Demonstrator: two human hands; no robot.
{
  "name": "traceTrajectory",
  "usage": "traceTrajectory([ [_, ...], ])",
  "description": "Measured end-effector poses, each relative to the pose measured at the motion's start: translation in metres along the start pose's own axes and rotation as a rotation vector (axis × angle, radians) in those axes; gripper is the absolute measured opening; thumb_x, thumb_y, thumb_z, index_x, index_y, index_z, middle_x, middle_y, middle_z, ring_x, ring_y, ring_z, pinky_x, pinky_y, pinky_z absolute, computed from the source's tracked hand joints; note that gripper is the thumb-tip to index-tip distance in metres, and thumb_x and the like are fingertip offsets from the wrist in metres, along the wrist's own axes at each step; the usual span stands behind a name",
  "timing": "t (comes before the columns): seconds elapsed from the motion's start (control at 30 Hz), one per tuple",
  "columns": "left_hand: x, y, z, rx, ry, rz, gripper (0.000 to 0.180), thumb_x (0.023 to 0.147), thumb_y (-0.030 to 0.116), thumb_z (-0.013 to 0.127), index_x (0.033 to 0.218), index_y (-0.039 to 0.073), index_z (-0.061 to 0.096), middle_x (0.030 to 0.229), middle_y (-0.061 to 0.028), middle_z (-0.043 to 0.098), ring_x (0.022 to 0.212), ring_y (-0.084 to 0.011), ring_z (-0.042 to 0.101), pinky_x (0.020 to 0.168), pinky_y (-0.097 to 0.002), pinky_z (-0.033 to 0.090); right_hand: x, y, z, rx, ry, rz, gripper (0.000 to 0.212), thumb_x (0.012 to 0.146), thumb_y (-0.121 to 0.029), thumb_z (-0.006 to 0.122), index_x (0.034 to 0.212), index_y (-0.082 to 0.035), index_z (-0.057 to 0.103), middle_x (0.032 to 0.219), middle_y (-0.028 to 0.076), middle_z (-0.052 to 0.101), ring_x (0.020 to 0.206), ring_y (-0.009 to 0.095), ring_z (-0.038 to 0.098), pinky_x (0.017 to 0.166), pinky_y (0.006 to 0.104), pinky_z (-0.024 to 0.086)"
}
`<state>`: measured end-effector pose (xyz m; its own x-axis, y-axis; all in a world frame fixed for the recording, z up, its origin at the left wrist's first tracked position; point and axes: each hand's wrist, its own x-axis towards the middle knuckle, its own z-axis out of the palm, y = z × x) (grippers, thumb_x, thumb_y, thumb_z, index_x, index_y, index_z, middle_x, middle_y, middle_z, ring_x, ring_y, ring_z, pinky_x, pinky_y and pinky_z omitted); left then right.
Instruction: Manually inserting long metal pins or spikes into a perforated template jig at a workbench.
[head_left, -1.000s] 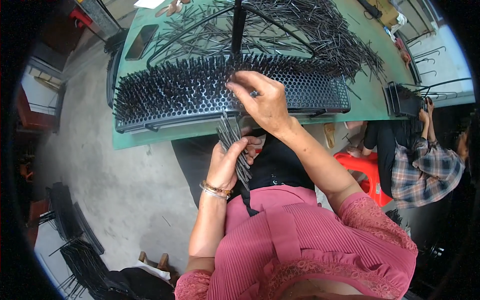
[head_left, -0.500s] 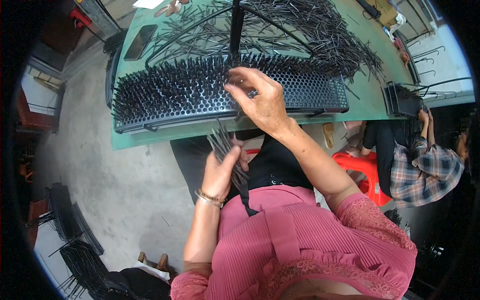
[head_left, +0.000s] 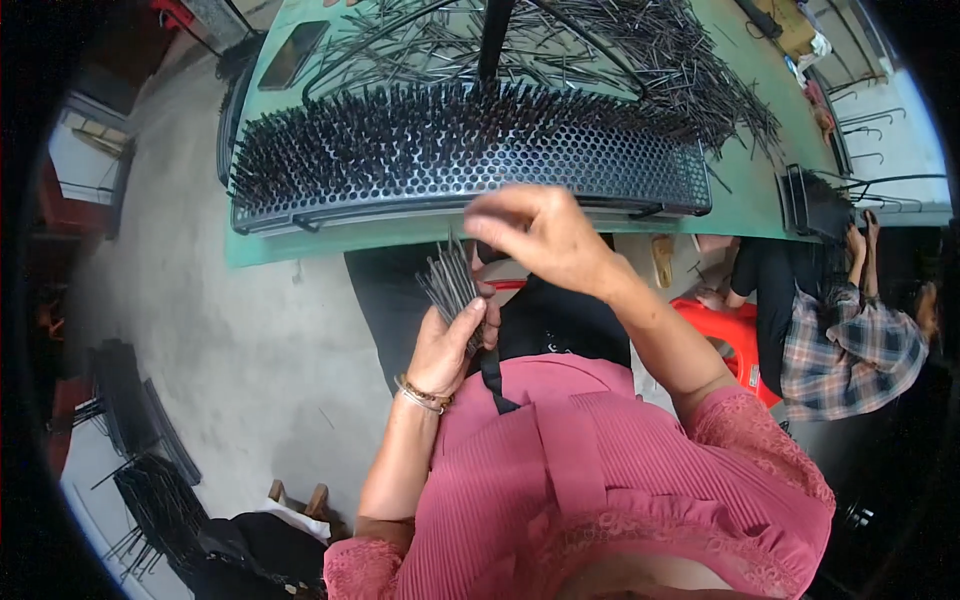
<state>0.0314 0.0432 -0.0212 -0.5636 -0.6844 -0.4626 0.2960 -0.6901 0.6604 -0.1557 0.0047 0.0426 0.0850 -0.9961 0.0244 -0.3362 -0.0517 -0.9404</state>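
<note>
The left hand (head_left: 452,338) was curled in a grip, its forearm (head_left: 402,450) aimed toward one o'clock; the right hand (head_left: 562,245), fingers (head_left: 512,200) bent, pointed toward ten o'clock.

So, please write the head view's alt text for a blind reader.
A person's left hand grips a bundle of thin dark rods; the right hand hovers near its top. Beyond, upright rods fill part of a perforated tray on a green table.
</note>
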Motion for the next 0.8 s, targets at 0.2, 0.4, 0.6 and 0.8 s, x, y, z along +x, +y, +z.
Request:
traceTrajectory([
  [0.2,0.003,0.020,0.021,0.093,-0.095,0.134,0.026,0.095,0.019,0.052,0.112,-0.001,0.051,0.087,-0.0090,0.061,0.070,-0.0132,0.057,0.058,-0.0242,0.046,-0.010,0.003,-0.003,0.259,-0.133,0.256,0.027,0.086,-0.019,0.067,0.091,0.007,0.065,0.075,0.005,0.063,0.069,0.009,0.058,0.062,0.0238,0.048],
  [0.4,0.017,0.020,0.031,0.150,0.001,0.181,0.024,0.096,0.018,0.049,0.107,-0.003,0.056,0.087,-0.0108,0.064,0.067,-0.0127,0.058,0.055,-0.0233,0.045,-0.011,0.011,-0.012,0.396,0.022,0.299,0.018,0.085,-0.011,0.066,0.092,0.006,0.065,0.082,0.005,0.065,0.075,0.009,0.060,0.067,0.0237,0.050],
  [0.6,0.032,0.032,0.043,0.116,0.002,0.206,0.025,0.096,0.016,0.048,0.110,-0.004,0.053,0.092,-0.0146,0.066,0.063,-0.0121,0.058,0.053,-0.0232,0.045,0.000,-0.008,-0.042,0.291,0.374,-0.066,0.015,0.088,-0.008,0.062,0.097,0.003,0.063,0.086,0.004,0.066,0.076,0.008,0.061,0.067,0.0219,0.050],
  [0.8,0.049,0.026,0.042,0.191,0.006,-0.002,0.025,0.096,0.017,0.048,0.111,-0.002,0.050,0.091,-0.0148,0.066,0.062,-0.0133,0.058,0.051,-0.0237,0.046,0.034,0.008,-0.062,-0.069,0.485,-0.352,0.021,0.084,-0.010,0.065,0.101,0.000,0.061,0.083,0.008,0.066,0.073,0.010,0.062,0.066,0.0238,0.049],
])
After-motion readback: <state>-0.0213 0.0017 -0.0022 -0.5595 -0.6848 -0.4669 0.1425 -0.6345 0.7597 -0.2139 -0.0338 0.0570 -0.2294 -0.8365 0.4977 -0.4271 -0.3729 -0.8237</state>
